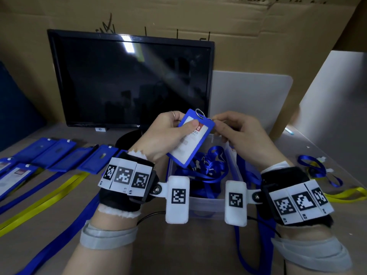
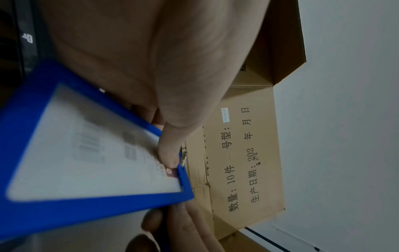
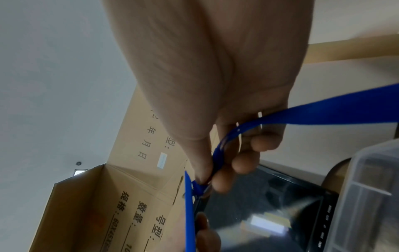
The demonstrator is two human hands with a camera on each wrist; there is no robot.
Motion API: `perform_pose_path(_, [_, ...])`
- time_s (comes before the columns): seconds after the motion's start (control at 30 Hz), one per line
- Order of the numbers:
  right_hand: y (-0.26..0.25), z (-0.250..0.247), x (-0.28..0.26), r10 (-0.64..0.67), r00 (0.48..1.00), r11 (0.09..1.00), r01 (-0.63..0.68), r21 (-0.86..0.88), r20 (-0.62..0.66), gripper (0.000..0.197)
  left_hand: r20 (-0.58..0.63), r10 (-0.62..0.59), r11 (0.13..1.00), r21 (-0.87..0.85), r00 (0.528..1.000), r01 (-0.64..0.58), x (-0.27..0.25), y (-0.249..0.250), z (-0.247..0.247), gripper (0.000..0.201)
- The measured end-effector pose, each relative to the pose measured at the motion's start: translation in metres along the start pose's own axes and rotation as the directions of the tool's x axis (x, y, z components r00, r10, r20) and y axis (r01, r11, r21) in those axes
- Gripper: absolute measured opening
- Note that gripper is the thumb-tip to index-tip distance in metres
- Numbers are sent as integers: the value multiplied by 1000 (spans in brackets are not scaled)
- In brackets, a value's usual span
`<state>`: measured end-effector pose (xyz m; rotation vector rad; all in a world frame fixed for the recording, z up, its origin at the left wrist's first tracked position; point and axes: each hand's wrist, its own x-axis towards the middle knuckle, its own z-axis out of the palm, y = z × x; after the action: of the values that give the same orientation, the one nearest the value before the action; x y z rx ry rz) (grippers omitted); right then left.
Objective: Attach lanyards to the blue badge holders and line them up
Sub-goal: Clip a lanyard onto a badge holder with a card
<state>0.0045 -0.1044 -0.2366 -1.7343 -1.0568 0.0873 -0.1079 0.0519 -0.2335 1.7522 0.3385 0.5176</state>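
My left hand (image 1: 174, 128) grips a blue badge holder (image 1: 190, 139) with a white card inside, thumb across its face, raised above a clear plastic box (image 1: 206, 201). A metal ring (image 1: 199, 112) sits at the holder's top edge. My right hand (image 1: 224, 126) pinches the clip end of a blue lanyard (image 3: 313, 114) against the holder's top right corner; the strap runs back past my palm. In the left wrist view my thumb presses the holder (image 2: 90, 204) near its top. In the right wrist view the holder's edge (image 3: 189, 213) shows end-on below my fingertips.
Several blue badge holders (image 1: 59, 153) lie in a row at the left, with blue and yellow lanyards (image 1: 45, 203) trailing toward me. The box holds a tangle of blue lanyards (image 1: 210, 167). A dark monitor (image 1: 131, 80) stands behind. More lanyards (image 1: 319, 171) lie right.
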Motion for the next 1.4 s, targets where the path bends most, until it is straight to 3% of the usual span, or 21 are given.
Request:
perform_pose_path(0.37, [-8, 3, -5, -32, 975, 998, 42, -42, 220, 47, -47, -30, 965, -260, 998, 17, -2, 7, 1, 22])
perform_pose_path(0.47, [-4, 5, -2, -8, 995, 1000, 10, -18, 98, 42, -93, -33, 960, -281, 995, 6, -1, 6, 2, 18])
perform_pose_path(0.53, [-3, 2, -1, 50, 999, 999, -50, -8, 20, 28, -161, -21, 966, -259, 987, -21, 2, 3, 2, 17])
perform_pose_path(0.6, [-7, -5, -5, 158, 981, 985, -148, -89, 112, 25, -234, 1, 971, -234, 972, -57, 6, 1, 1, 20])
perform_pose_path(0.7, [-7, -9, -12, 300, 875, 949, -233, -214, 380, 47, -304, 31, 975, -200, 952, -95, 10, -1, -2, 18])
perform_pose_path(0.8, [-6, -1, -12, 321, 836, 938, -216, -272, 445, 40, -319, 60, 979, -166, 946, -118, 10, -1, -4, 18])
perform_pose_path(0.9, [-4, 3, -8, 314, 852, 917, -158, -366, 419, 16, -310, 87, 986, -107, 947, -125, 10, 0, -8, 23])
perform_pose_path(1.0, [3, -4, -7, 311, 890, 904, -169, -392, 332, 28, -327, 89, 995, -23, 941, -102, 11, -4, -14, 17])
perform_pose_path(1.1, [9, -10, -6, 260, 921, 954, -197, -227, 292, 19, -351, 95, 990, 131, 932, -51, 11, -9, -22, 16])
perform_pose_path(1.2, [10, -11, 0, 182, 977, 961, -153, -229, 110, 15, -362, 96, 960, 281, 927, 11, 7, -9, -31, 21])
perform_pose_path(1.3, [5, -3, 3, 126, 990, 972, -135, -192, -57, 17, -397, 99, 925, 374, 913, 62, -3, -7, -43, 22])
perform_pose_path(1.4, [-9, 21, 7, 104, 994, 990, -106, -88, -31, 27, -435, 111, 907, 412, 893, 88, -20, -1, -64, 22])
